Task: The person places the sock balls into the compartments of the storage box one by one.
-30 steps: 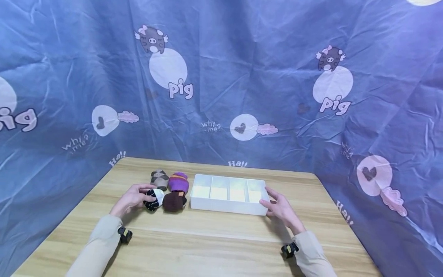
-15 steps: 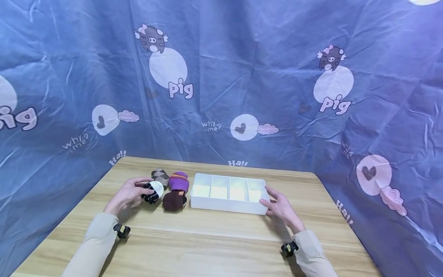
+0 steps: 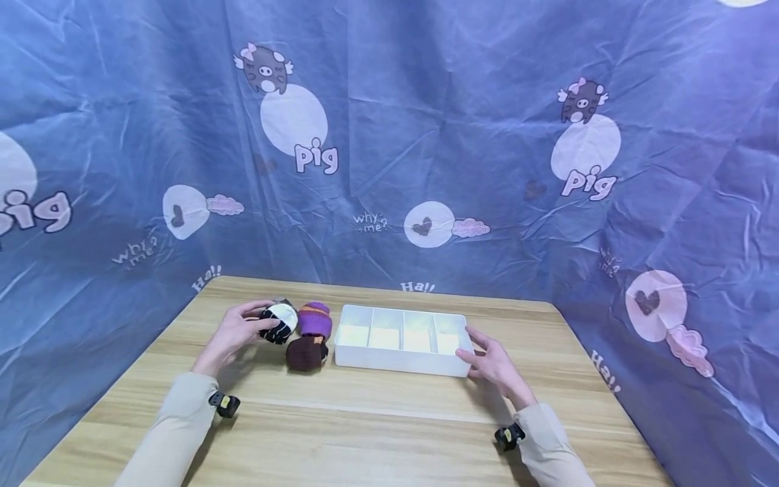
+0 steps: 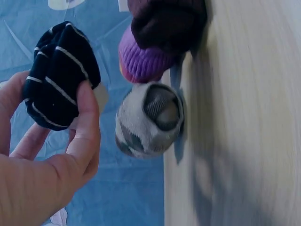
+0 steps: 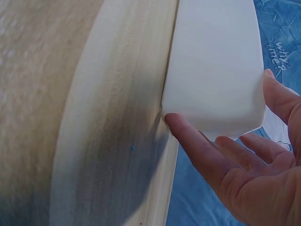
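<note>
My left hand (image 3: 234,333) grips a rolled pair of black-and-white socks (image 4: 59,80) between thumb and fingers, raised off the table. In the head view these socks mostly hide a grey argyle sock roll (image 4: 134,125), which shows fully in the left wrist view. Close by on the table are a purple sock roll (image 3: 314,321) with an orange band and a dark brown sock roll (image 3: 305,355). My right hand (image 3: 498,368) holds the right end of a white divided box (image 3: 398,360), fingers and thumb spread around its corners. The box's compartments contain no socks.
The wooden table (image 3: 365,426) ends at the back and sides against a blue printed curtain (image 3: 377,135). The box stands just right of the sock rolls, with a narrow gap between them.
My left hand has lifted the black-and-white socks from beside the brown roll and moved them back, then right, in front of the grey roll. My right hand and the box stay put.
</note>
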Available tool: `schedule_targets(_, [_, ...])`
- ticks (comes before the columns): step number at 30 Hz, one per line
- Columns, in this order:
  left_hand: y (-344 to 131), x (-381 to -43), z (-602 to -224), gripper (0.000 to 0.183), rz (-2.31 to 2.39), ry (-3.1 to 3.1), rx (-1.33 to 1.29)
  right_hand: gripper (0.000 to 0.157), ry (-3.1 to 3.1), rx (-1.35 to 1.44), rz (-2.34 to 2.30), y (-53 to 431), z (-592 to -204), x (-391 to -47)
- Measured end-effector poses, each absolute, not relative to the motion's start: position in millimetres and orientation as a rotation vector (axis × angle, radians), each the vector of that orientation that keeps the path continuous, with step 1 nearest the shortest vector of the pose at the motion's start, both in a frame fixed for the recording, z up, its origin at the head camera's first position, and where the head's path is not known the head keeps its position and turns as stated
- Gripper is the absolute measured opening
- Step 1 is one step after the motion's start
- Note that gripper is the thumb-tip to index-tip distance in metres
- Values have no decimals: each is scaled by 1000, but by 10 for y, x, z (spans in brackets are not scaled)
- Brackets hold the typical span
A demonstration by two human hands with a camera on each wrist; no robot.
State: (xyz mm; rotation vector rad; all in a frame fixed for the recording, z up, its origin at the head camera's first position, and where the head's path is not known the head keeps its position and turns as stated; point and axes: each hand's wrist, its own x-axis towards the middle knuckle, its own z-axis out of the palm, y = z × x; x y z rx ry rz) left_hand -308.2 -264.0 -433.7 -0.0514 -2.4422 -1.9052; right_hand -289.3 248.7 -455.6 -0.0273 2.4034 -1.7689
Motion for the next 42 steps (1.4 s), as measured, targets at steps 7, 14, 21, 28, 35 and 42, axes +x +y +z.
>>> schedule_targets(7, [-2437,-3120,-4323,65,-1822,-2442,-52,79,2420,-28,-1734,2491,-4544,-2891])
schedule_targets(14, [-2196,-3182,-4267,72,-1858,-2406,-54,78,2428,-21,-1735,2506,-4534,-2906])
schedule_targets(21, [-2029,-3217,-4279,72,-1870,-2361,4,79,2421,-30,-1742,2486,-4542,-2899])
schedule_targets(28, [-1765,-3256,-4310,61,-1984,-2302,-30,77,2454,-35,-1708,2503,-4547,-2889])
schedule_targets(35, [-1609,-3298,-4307,48,-2032,-2287,-75,78,2449,-16,-1716,2519,-4530,-2879])
schedule_targets(42, [-1471,-3337,-4337,43,-1973,-2348,-136,77,2446,-28,-1712,2511,-4530,-2871])
